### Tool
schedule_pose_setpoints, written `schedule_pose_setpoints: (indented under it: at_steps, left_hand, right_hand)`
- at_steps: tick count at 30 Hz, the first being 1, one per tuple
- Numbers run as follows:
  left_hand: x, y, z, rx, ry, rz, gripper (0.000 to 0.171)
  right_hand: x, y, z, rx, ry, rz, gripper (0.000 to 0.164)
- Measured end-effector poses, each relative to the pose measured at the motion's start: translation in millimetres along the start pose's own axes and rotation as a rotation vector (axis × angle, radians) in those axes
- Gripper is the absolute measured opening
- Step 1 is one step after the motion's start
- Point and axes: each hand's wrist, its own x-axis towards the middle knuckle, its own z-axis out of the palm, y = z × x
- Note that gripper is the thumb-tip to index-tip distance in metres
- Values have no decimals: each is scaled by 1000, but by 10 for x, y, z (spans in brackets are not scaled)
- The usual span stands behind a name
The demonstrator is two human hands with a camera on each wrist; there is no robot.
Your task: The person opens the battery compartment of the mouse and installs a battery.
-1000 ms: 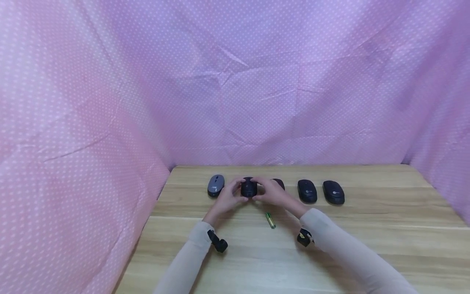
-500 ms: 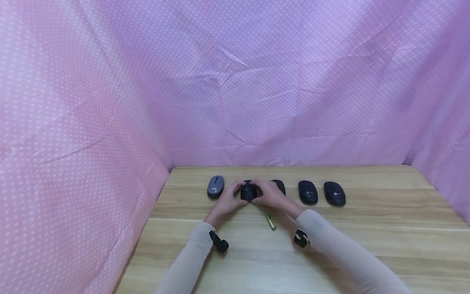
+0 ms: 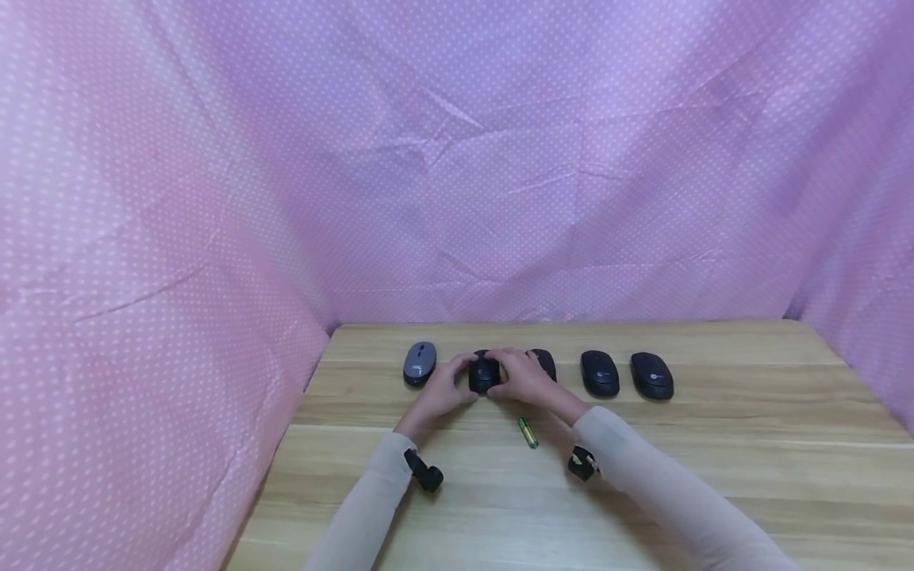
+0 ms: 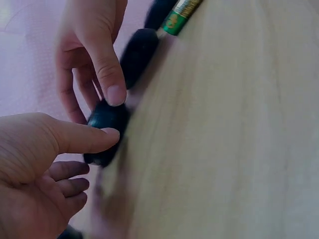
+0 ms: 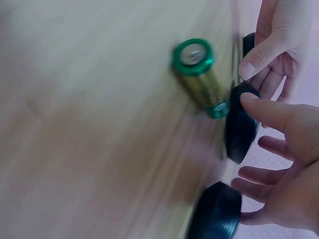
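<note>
In the head view a black computer mouse (image 3: 484,374) is at the back of the table, between the two hands. My left hand (image 3: 444,386) holds its left side, thumb at the near end and fingers at the far end. On the other side my right hand (image 3: 524,379) grips it the same way. The left wrist view shows the left thumb (image 4: 89,137) lying across the black mouse (image 4: 105,117), with the right hand's thumb (image 4: 110,74) at its edge. Parts of the mouse are hidden behind the fingers.
A grey mouse (image 3: 420,363) lies left of the hands. Another black mouse (image 3: 544,362) is partly covered by the right hand; two more black mice (image 3: 600,373) (image 3: 651,376) lie further right. A green-and-gold battery (image 3: 528,433) lies nearer on the wooden table (image 3: 500,507).
The black mouse has come slightly lower and nearer in the head view, with both hands still around it. More of the mouse beside the right hand shows. The battery lies as before.
</note>
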Motion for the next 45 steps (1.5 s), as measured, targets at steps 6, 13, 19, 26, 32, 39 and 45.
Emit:
schedule_pose_setpoints:
  at_steps: [6,13,19,26,32,39,45]
  left_hand:
    - [-57,44,-237,-125,118,3,60]
    - [-155,-116,-590,-239,280,0,57]
    - [-278,-370,-797,-295,265,-128,71]
    - [-327,-553,-847,-305,178,-204,89]
    - [-310,-641,-814,-287,106,-185,94]
    - [-288,-635,-749,-251,131,-128,81]
    - [-288,-592,-720,-204,165,-136,79]
  right_hand:
    - [132,-147,25,113,21,-27,63]
    - [354,-359,196,258,31,-114,64]
    - [486,-483,356,316,1,-81,65]
    - [545,-574,481,269,-25,-47,72]
    - [535,-618,535,185,-12,-42,70]
    - [550,-648,573,216,-31,-26,63]
    - [560,-630,611,317,-27,-39,59]
